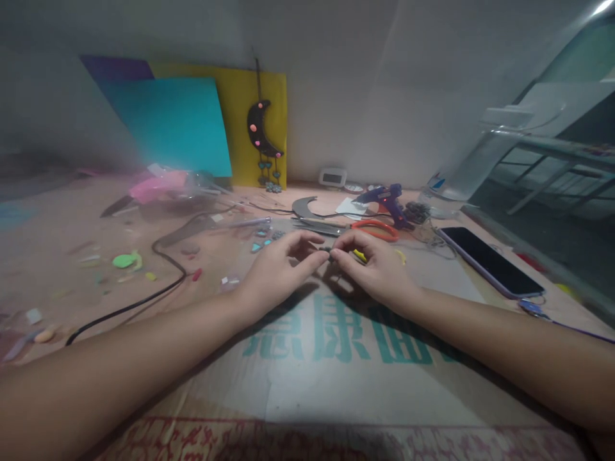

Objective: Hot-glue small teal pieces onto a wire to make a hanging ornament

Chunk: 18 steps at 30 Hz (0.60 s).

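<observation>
My left hand [278, 269] and my right hand [377, 262] meet over a printed cardboard sheet [307, 394]. Both are closed in a pinch on a small dark grey piece [326, 249], too small to make out its kind. Just beyond the fingers lie orange-handled scissors [375, 229] and a dark grey crescent [303, 206]. Small teal pieces [261, 245] rest beyond my left hand. Something yellow [359, 255] shows partly behind my right fingers.
A purple glue gun [390, 202] stands behind the scissors. To the right are a phone [490, 261] and a plastic bottle [480, 163]. A black cord [166, 291] crosses the left side among scraps. A decorated moon hanging [262, 131] is at the back.
</observation>
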Tool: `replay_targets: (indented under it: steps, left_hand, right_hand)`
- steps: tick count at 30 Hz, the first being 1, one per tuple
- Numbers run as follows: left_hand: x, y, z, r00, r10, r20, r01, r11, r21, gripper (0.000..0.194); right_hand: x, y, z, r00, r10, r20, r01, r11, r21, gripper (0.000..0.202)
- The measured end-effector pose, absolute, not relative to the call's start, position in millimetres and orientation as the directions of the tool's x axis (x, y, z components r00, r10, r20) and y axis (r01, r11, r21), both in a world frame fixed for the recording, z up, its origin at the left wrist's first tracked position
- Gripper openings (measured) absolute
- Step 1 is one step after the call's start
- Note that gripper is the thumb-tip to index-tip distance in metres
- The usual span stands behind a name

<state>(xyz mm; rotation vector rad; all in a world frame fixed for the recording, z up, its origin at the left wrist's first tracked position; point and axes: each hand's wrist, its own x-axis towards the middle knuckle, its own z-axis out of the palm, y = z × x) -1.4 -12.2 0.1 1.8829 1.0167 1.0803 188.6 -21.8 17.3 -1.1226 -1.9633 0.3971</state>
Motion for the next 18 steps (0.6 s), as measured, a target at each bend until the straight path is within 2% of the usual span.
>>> replay_targets:
  steps: [7,18]
  left_hand:
    - [-0.4,-15.4,8.6,0.342,0.850,0.402,0.413,-0.520,0.748,0.017]
    - [-2.0,-12.5,6.9,0.355,0.820,0.448,0.439,-0.569,0.695,0.018]
  right_hand:
    - [188.9,-21.1,16.7,-0.340,0.799,0.496,0.538,0.597,-0.594,0.008]
    - [188.7,-21.4,16.7,-0.366,0.807,0.464,0.534,0.590,-0.605,0.009]
